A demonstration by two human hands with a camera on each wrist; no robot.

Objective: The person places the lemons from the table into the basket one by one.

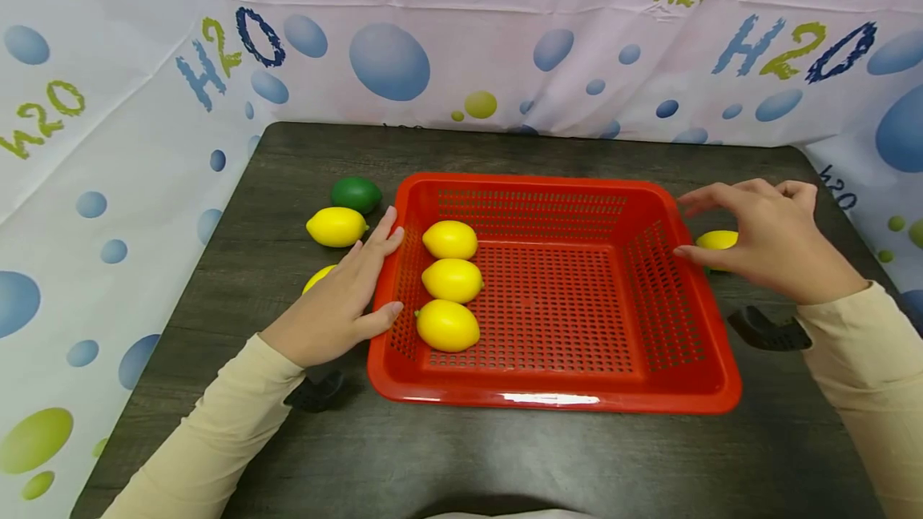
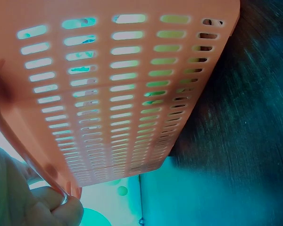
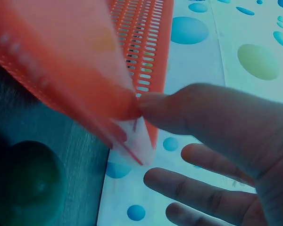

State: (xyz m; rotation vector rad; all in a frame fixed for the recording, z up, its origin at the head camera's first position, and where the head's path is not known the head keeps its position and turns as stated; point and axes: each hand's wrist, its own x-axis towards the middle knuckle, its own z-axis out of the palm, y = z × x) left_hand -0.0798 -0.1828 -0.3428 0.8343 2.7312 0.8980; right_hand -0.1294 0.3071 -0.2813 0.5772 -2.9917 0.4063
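Left hand (image 1: pixel 337 304) and right hand (image 1: pixel 775 239), both wide, touch basket (image 1: pixel 555 400) ends facing the left and right table (image 1: pixel 519 463) edges; three lemons (image 1: pixel 452 281) inside

Head view facing forward and down over the whole red basket (image 1: pixel 634 404), left wrist view close beside its slotted wall (image 2: pixel 104 94), right wrist view near its opposite end (image 3: pixel 61 70), red basket and backdrop (image 1: pixel 476 46) shared by all.

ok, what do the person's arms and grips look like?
Left sleeve and right sleeve: long, plain, cream. Left grip and right grip: bare, no gloves or rings visible. A black piece shows beside each sleeve; no cables visible.
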